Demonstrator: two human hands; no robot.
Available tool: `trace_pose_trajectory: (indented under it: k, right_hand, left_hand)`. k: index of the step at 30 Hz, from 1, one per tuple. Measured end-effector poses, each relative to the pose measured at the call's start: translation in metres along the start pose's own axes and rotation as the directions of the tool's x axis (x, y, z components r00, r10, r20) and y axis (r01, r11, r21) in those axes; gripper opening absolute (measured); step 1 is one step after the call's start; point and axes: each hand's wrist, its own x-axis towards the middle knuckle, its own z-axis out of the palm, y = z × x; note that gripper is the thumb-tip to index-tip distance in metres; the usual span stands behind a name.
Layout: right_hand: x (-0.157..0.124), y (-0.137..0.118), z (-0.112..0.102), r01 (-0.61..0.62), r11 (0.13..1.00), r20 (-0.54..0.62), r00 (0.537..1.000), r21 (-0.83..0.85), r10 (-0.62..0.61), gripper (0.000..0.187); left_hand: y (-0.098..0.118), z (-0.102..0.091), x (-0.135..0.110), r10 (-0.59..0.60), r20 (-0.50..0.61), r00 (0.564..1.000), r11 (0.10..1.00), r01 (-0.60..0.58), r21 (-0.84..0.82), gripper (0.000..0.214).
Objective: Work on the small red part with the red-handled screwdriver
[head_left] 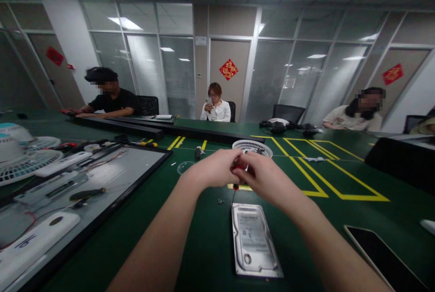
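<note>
A silver hard drive lies label side up on the green table in front of me. Above its far left corner, a screwdriver with a red and black handle stands nearly upright, its thin shaft reaching down to that corner. My left hand and my right hand meet around the top of the handle, both closed with curled fingers. The fingers hide most of the handle. Several small screws lie on the table just left of the drive.
A flat panel with parts, tools and a white device fills the left side. Beyond my hands are a white round grille and a clear round lid. A phone lies at right. Several people sit across the table.
</note>
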Motion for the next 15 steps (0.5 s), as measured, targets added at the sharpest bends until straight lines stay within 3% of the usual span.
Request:
trace_pose_trajectory:
  k: [2,4,9,15]
  right_hand:
    - [-0.0003,-0.0009,0.0008,-0.014,1.0,-0.012,1.0,-0.015,0.013,0.0]
    - [-0.0011,-0.0031,-0.0003,-0.002,1.0,-0.017,1.0,0.005,0.002,0.009]
    - [-0.0027,-0.0084,-0.0045,0.134,0.978,0.011,0.99,0.157,-0.138,0.028]
    - [-0.0017,-0.0037,-0.0025,0.031,0.999,0.008,0.999,0.035,-0.031,0.01]
  left_hand:
    - [0.0,-0.0007,-0.0007,-0.002,0.002,1.0,1.0,0.002,0.002,0.027]
    - [0.0002,-0.0016,-0.0015,0.007,-0.004,1.0,1.0,-0.007,-0.008,0.031]
    - [0.0011,-0.0033,-0.0031,0.009,0.013,1.0,0.999,-0.009,-0.034,0.049]
    - [0.0024,-0.0043,-0.0037,-0.016,0.004,1.0,1.0,0.016,-0.016,0.042]
